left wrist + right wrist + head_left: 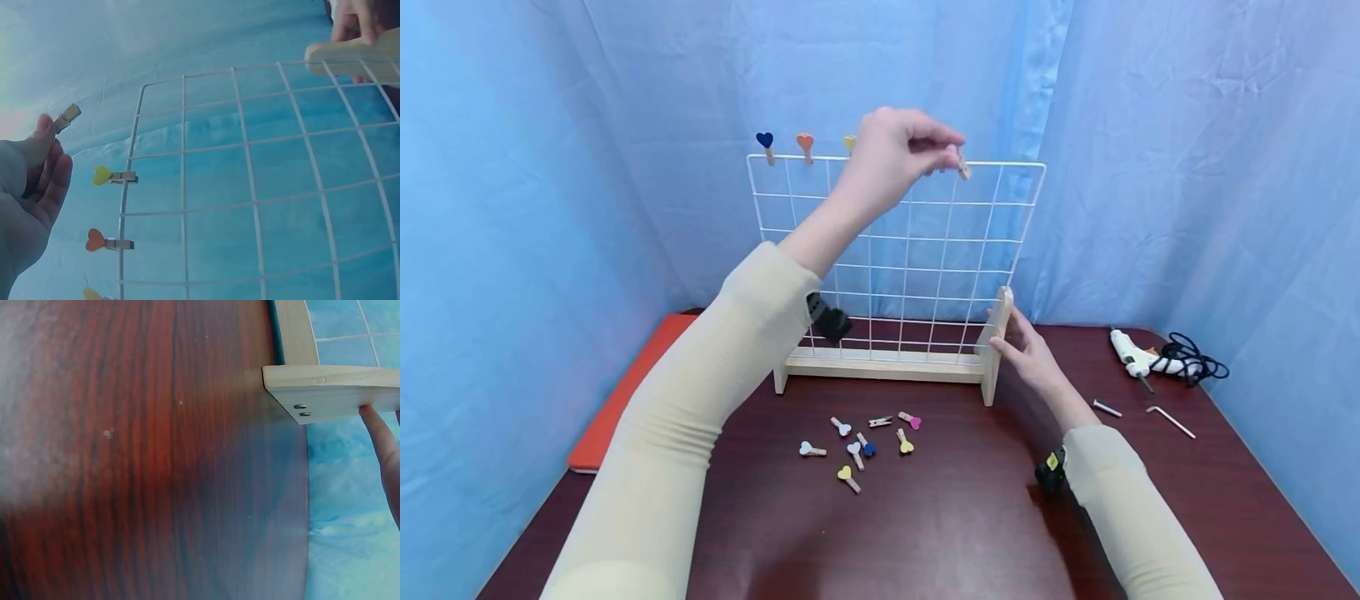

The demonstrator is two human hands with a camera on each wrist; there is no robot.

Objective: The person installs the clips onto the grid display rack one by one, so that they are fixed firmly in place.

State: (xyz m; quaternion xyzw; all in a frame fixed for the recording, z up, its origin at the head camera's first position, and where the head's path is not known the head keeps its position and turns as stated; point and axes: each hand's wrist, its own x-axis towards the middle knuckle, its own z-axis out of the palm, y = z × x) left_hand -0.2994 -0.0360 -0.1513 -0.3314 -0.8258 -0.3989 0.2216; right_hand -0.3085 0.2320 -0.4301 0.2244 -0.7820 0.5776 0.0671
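The left hand (891, 150) pinches a wooden clothespin (68, 117) near the wire grid (245, 144) — the right hand (1031, 353) grips its wooden side panel (992, 360).

A white wire grid (907, 238) stood upright at 12 o'clock, set in a pale wooden stand (887, 369). On its top bar sat a navy-heart clip (764, 140) at 10 o'clock of the grid's face, then an orange-heart clip (805, 142) and a yellow-heart clip (850, 143) toward 11, hearts uppermost. Near 1 o'clock, just off the bar, the left hand (891, 150) pinched a wooden clip (67, 117). At 6 o'clock, loose clips (868, 450) lay scattered, with white, yellow, pink and blue hearts.
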